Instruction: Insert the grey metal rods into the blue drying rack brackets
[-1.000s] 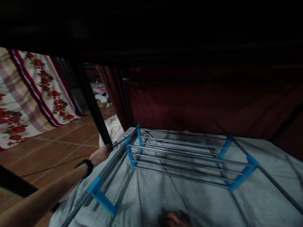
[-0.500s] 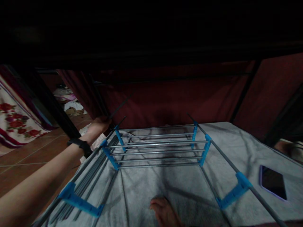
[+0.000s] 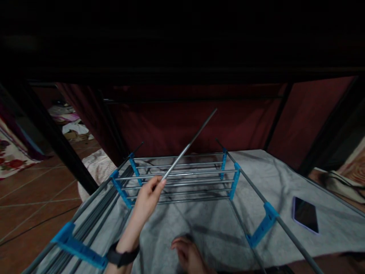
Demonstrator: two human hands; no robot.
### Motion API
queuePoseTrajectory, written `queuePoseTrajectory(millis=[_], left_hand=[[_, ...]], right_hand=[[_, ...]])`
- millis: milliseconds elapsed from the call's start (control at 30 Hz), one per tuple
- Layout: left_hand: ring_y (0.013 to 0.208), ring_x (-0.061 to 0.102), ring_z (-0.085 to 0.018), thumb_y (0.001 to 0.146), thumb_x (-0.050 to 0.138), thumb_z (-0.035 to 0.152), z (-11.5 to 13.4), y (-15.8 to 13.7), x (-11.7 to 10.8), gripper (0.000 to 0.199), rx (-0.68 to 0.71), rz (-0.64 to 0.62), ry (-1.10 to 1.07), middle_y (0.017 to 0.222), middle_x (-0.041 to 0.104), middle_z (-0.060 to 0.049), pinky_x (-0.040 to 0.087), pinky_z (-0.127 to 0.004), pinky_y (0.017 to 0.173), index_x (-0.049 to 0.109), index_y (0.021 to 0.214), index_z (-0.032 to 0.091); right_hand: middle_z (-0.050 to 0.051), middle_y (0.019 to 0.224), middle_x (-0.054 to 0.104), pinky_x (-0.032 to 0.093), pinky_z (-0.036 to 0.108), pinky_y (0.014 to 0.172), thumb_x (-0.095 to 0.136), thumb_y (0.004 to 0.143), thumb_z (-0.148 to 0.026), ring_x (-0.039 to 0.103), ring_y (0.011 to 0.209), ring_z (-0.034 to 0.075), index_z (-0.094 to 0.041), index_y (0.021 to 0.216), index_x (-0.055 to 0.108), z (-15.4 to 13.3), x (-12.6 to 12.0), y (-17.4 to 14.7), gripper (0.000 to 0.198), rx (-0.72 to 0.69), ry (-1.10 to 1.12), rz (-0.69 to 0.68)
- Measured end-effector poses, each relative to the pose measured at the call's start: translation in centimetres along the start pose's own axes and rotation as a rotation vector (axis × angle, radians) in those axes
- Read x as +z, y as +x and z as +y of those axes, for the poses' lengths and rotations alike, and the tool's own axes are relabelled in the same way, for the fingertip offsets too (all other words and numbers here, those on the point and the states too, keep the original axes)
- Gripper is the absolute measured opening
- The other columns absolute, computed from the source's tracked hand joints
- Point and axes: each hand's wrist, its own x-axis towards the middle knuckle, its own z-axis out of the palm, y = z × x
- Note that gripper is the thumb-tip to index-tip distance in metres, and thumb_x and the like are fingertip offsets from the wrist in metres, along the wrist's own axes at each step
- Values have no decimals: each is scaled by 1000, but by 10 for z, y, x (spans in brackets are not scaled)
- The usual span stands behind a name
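My left hand, with a dark band on its wrist, pinches one end of a thin metal rod. The rod slants up and to the right, above a half-built rack. Several rods cross the rack's far part between blue plastic brackets. Nearer to me, a blue bracket on the left and another blue bracket on the right have no rods between them. Low in the middle, my right hand hovers over or rests on the grey cloth, fingers loosely bent and holding nothing.
A bundle of loose rods lies along the rack's left side. A phone rests on the grey cloth at right. Dark posts and a red panel stand around; a dark beam crosses overhead. Tiled floor shows at left.
My left hand has swung from the far left side to the middle, bringing the rod over the rack. My right hand stays low in the middle. The view has shifted slightly.
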Motion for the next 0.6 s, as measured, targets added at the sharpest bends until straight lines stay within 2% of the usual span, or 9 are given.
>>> queuePoseTrajectory(millis=[67,100,200,233,300,367,500,600], left_hand=[[52,48,-15,90,49,61,-22,-38,9,43,-63,11,-36,55,47,5,40,-25,52,65,92,21],[53,51,-16,90,48,62,-33,-56,13,44,-82,58,-31,56,49,4,42,-26,52,65,91,21],[80,67,-23,90,51,62,-64,-98,24,44,-103,151,12,78,68,-3,54,-31,71,68,96,22],[80,69,-24,90,51,62,-72,-109,27,45,-128,141,36,81,70,-3,54,-32,72,69,99,22],[69,68,-22,91,51,63,-85,-127,32,45,-182,84,95,78,71,-2,54,-31,64,70,100,23],[61,65,-20,93,49,62,-92,-140,36,44,-183,32,163,75,71,-1,52,-30,58,71,98,23],[76,71,-22,98,45,56,-95,-146,41,41,-6,-18,342,86,75,-3,54,-31,69,70,96,24],[79,71,-22,101,41,51,-98,-143,43,40,120,-71,489,87,75,-5,53,-33,73,71,96,24]], right_hand=[[4,99,75,56,40,87,51,85,-26,71,94,25,-30,96,75,2,-4,4,26,83,115,113],[5,98,75,56,41,87,52,84,-27,71,93,26,-30,97,75,2,-7,6,26,133,162,180],[6,97,76,57,40,84,57,83,-36,71,89,26,-27,95,75,0,-16,15,23,234,253,325],[6,97,76,57,39,82,59,83,-39,70,87,25,-27,96,75,-2,-19,18,24,253,287,350],[6,95,75,57,37,77,62,83,-45,69,82,23,-25,99,74,-9,-27,24,28,282,361,389],[6,94,75,57,35,72,65,83,-47,68,78,21,-23,103,73,-17,-36,28,32,299,431,428],[5,97,73,56,35,74,71,80,-48,67,83,20,-22,112,68,-31,-56,36,40,343,523,530],[4,103,72,56,36,78,76,75,-44,66,89,20,-23,116,65,-34,-71,41,48,394,555,579]])
